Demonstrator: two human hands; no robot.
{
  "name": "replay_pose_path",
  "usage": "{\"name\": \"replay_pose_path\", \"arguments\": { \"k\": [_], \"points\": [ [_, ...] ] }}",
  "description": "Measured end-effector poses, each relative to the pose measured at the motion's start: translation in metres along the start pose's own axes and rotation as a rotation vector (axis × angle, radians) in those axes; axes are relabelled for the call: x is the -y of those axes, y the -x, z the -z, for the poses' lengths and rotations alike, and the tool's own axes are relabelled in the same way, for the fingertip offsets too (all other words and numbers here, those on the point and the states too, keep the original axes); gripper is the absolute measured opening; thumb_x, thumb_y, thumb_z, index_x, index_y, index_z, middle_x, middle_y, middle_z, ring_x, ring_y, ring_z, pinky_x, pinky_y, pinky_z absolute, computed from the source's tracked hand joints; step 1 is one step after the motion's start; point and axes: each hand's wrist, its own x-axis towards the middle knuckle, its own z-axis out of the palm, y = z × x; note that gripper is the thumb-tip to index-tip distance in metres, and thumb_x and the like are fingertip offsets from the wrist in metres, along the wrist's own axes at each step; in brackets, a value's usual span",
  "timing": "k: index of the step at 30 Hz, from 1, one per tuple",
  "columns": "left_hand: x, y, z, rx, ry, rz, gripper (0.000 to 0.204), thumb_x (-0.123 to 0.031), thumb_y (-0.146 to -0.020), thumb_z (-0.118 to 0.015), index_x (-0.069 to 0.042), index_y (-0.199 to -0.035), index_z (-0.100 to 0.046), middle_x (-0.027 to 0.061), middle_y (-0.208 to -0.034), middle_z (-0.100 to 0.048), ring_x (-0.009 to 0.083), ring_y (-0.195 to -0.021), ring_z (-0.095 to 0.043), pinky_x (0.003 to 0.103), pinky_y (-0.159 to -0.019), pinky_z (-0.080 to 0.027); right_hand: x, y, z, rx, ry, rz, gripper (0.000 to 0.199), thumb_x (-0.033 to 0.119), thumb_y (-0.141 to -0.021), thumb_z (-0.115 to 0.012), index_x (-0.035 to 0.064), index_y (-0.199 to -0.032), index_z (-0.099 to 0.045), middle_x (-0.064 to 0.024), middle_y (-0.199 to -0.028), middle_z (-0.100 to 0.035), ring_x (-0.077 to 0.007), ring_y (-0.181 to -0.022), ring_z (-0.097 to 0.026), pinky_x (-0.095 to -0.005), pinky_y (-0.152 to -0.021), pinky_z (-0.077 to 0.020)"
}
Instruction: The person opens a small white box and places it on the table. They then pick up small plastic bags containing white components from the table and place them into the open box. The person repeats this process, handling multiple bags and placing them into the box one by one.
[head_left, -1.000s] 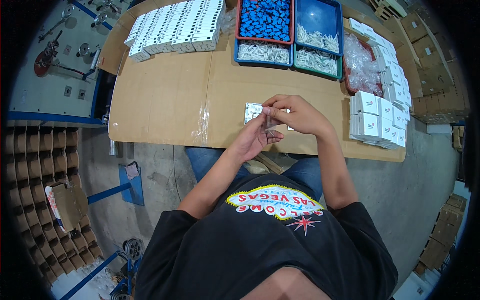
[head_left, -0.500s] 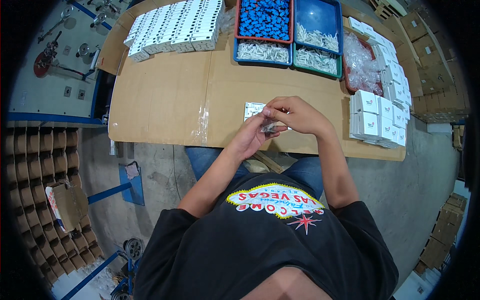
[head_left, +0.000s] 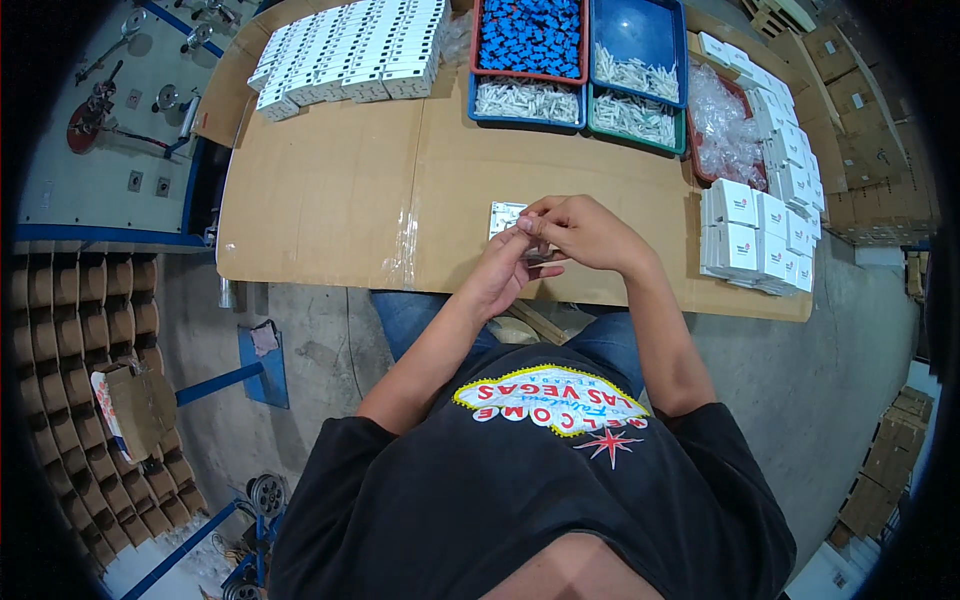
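My left hand (head_left: 497, 272) and my right hand (head_left: 592, 236) meet over the near edge of the cardboard-covered table. Between them is a small clear plastic bag (head_left: 538, 257), mostly hidden by fingers. Both thumbs and forefingers pinch at its upper part, fingertips nearly touching. What the bag contains is too small and covered to make out. Just beyond my fingers a white printed box (head_left: 505, 216) lies on the cardboard, partly behind my right hand.
Rows of white boxes (head_left: 350, 50) stand at the far left. Trays hold blue pieces (head_left: 530, 38) and white slim parts (head_left: 527, 102). A red tray of clear plastic bags (head_left: 722, 125) is at the right, beside stacked white boxes (head_left: 757, 235). Cardboard (head_left: 320, 200) covers the tabletop.
The fingers of both hands have drawn closer over the bag, so less of it shows. My right hand has shifted very slightly left. Everything on the table stays put.
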Motion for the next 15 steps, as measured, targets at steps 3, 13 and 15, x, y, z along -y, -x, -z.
{"name": "replay_pose_path", "arguments": {
  "k": [3, 13, 15],
  "points": [
    [0.008, -0.005, 0.011, 0.031, -0.024, 0.002, 0.039, -0.036, -0.111, -0.046, -0.007, -0.136, -0.054, 0.0072, -0.122, -0.067, 0.0225, -0.108, -0.070, 0.040, -0.091, -0.060, 0.002, 0.000, 0.002, 0.060, -0.054, -0.045, 0.038, 0.026, -0.107, -0.056, -0.0088, -0.111, -0.070, -0.0124, -0.102, -0.073, -0.0166, -0.087, -0.067, -0.0320, -0.079, -0.0533],
    [0.001, 0.001, 0.000, 0.023, 0.050, 0.003, 0.045, -0.040, -0.110, -0.046, -0.007, -0.141, -0.050, 0.0079, -0.127, -0.066, 0.0222, -0.110, -0.070, 0.038, -0.093, -0.058, -0.012, -0.003, 0.000, 0.080, -0.011, 0.031, 0.041, 0.026, -0.108, -0.055, -0.0105, -0.101, -0.071, -0.0153, -0.115, -0.071, -0.0222, -0.094, -0.067, -0.0342, -0.087, -0.0526],
    [0.003, 0.000, 0.004, 0.028, 0.043, 0.020, 0.047, -0.042, -0.110, -0.047, -0.007, -0.142, -0.049, 0.0071, -0.127, -0.066, 0.0217, -0.109, -0.070, 0.038, -0.093, -0.058, -0.005, -0.003, 0.004, 0.073, -0.057, -0.012, 0.040, 0.025, -0.107, -0.055, -0.0100, -0.100, -0.072, -0.0162, -0.116, -0.071, -0.0238, -0.096, -0.067, -0.0347, -0.088, -0.0524]
  ]
}}
